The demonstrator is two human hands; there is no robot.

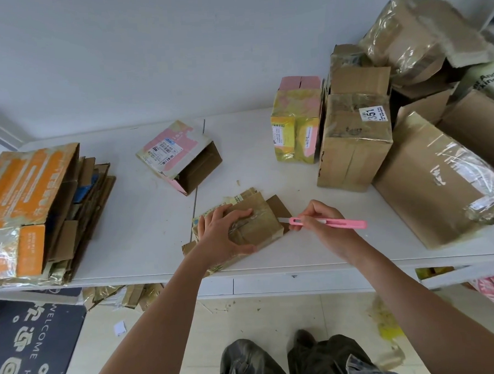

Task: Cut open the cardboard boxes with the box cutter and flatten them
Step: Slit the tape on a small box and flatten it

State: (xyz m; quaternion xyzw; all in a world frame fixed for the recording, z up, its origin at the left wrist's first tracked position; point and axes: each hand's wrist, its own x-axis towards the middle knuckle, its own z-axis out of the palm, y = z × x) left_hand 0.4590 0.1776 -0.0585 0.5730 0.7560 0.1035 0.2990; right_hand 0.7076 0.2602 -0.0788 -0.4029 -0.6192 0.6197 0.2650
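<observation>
Two hands are on one small taped box [243, 225], which lies at about six o'clock on the white table [144, 220], near the front edge. It looks light and half-collapsed already, its cardboard thin and bendy, and the glossy tape over its top would likely be slick under a palm; I'd judge it wants pinning from above, well back from the blade's line, as it is now.

The left hand [222, 236] lies flat over the box, fingers spread, thumb hooked along the near edge, pressing it to the table. The forearm comes in from seven o'clock.

The right hand [317, 221] sits at the box's three o'clock side, fingers curled and pinching a pink box cutter [327, 222] like a pen, the short blade touching or just beside the box's right edge, the handle's tail pointing to three o'clock.

Flattened cardboard [41, 209] is stacked at nine o'clock; an opened pink box [181, 158] rests at eleven; unopened boxes [395, 136] crowd one to three o'clock.
</observation>
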